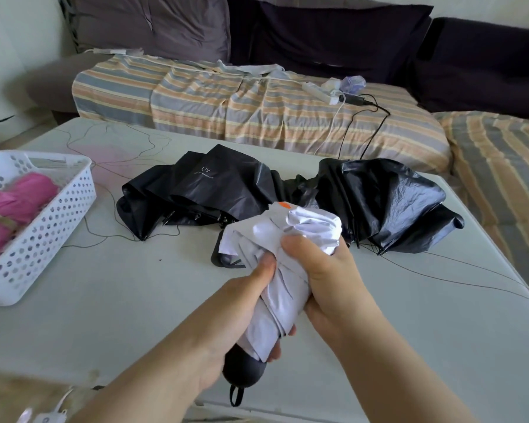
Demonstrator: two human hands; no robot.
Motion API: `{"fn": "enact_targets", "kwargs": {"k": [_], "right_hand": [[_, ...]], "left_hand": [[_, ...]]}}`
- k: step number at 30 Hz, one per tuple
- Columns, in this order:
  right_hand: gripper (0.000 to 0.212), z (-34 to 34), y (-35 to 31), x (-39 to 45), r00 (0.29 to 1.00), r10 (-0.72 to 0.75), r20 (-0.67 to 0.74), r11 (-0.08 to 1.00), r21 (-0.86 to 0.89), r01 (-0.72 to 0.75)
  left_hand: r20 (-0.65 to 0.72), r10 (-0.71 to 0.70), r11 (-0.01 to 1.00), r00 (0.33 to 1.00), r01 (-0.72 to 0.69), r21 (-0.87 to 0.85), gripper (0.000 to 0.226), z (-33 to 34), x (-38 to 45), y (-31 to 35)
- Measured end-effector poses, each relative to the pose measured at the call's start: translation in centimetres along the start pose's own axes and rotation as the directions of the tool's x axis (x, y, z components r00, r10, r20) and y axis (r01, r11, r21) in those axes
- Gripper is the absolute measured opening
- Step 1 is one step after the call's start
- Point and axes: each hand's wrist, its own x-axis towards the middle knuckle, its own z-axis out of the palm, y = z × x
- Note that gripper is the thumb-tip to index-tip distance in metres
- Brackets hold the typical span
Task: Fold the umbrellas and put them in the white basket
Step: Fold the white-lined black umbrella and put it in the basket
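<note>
Both hands hold a pale lilac-white folding umbrella point(281, 270) with a dark handle and wrist loop, above the near middle of the table. My left hand point(245, 303) grips its lower shaft near the handle. My right hand point(327, 279) wraps round the bunched canopy higher up. Two black umbrellas lie collapsed but loose on the table behind: one marked "UV" point(202, 190) at centre left, another point(388, 203) at right. The white perforated basket point(52, 215) sits at the left edge with a folded pink umbrella point(16, 206) inside.
The grey-white table point(135, 300) has thin cracks or wires across it. Behind it stands a sofa with a striped cover point(226, 102), dark cushions, a power strip point(318, 90) and cables. A white cable lies at the bottom left.
</note>
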Motion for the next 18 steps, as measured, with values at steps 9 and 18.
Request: {"fn": "enact_targets", "kwargs": {"k": [9,18], "right_hand": [[0.02,0.0,0.6,0.0,0.991,-0.094,-0.091,0.983,-0.169,0.077],[0.015,-0.8,-0.5,0.5,0.983,-0.105,-0.15,0.994,-0.05,0.099]], "left_hand": [[-0.302,0.491,0.761,0.817,-0.234,0.605,0.059,0.5,0.0,-2.2],[0.104,0.178,0.966,0.979,-0.194,0.174,0.064,-0.6,0.9,-1.7]]}}
